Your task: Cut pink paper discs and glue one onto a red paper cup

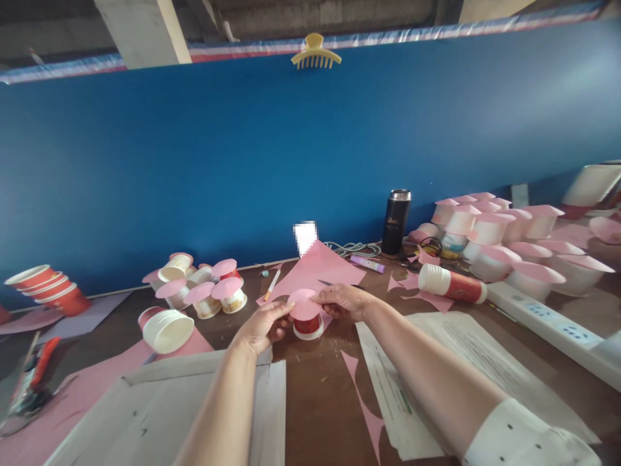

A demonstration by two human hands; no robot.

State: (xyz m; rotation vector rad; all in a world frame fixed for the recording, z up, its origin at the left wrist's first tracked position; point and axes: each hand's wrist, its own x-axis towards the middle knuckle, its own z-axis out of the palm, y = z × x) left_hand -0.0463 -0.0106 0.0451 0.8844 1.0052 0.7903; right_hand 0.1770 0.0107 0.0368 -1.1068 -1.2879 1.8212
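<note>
A pink paper disc (304, 305) lies over the base of an upside-down red paper cup (307, 329), whose white rim rests on the brown table. My left hand (264, 325) pinches the disc's left edge between thumb and finger. On the opposite edge, my right hand (342, 300) is closed in the same way. Whether the disc is fixed to the cup I cannot tell. Behind the hands lies a large pink paper sheet (310, 266). A dark pointed blade (325, 282) shows just beyond my right fingers, the rest mostly hidden by that hand.
Pink-topped cups stand in groups at left (206, 299) and right (495, 226). A black thermos (396, 223), a purple glue stick (367, 264) and a cup stack (453, 283) lie right of centre. A white power strip (548, 323) runs along the right. Papers flank my forearms.
</note>
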